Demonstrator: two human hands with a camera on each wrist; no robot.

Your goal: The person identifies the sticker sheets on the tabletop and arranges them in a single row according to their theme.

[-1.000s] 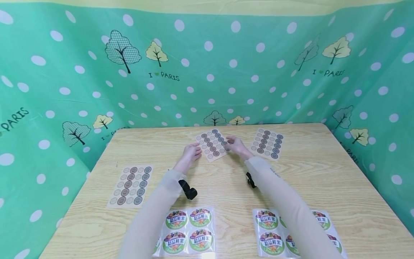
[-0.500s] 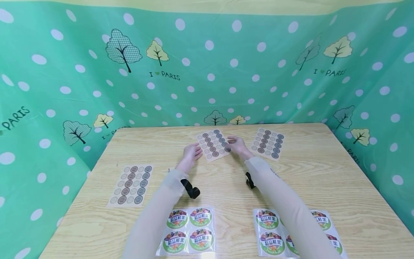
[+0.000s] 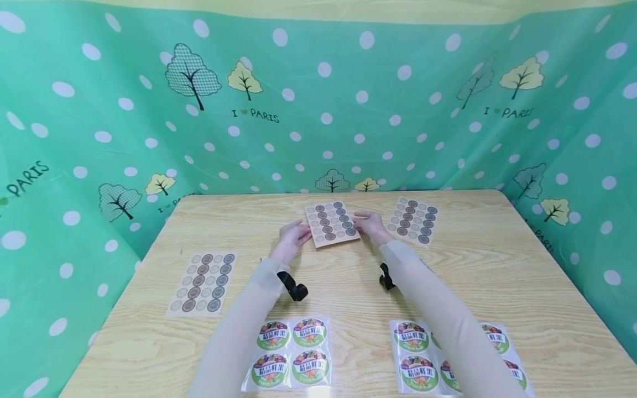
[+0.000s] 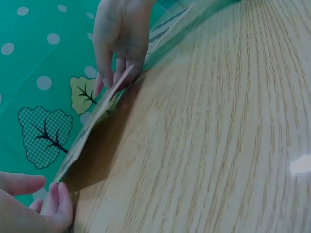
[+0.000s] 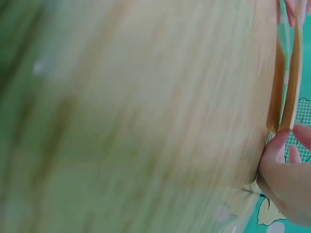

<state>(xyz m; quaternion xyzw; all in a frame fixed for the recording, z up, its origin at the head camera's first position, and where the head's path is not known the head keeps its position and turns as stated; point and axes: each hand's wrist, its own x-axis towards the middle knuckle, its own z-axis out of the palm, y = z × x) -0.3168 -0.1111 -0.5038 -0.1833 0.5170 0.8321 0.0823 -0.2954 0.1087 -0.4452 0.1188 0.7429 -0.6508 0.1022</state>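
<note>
A sticker sheet (image 3: pixel 332 224) of small round brown and grey labels is held between both hands near the far side of the table. My left hand (image 3: pixel 293 239) pinches its left edge, and my right hand (image 3: pixel 372 226) pinches the right edge. In the left wrist view, the sheet (image 4: pixel 92 124) appears edge-on, raised over the wood with a shadow beneath; fingers (image 4: pixel 60 206) of the left hand grip its near end. Seen from the right wrist, the right hand (image 5: pixel 289 177) has thumb and fingers on the sheet's edge (image 5: pixel 293 92).
Matching label sheets lie at the left (image 3: pixel 201 284) and just right of the hands (image 3: pixel 412 221). Nearer me are fruit sticker sheets at centre (image 3: pixel 309 349) and right (image 3: pixel 417 356), partly covered by my sleeves. A green dotted curtain (image 3: pixel 323 138) stands behind the wooden table (image 3: pixel 497 276).
The label sheet between my hands has turned to sit straighter and its near edge has come up off the table. It has shifted slightly right; both hands stay at its sides.
</note>
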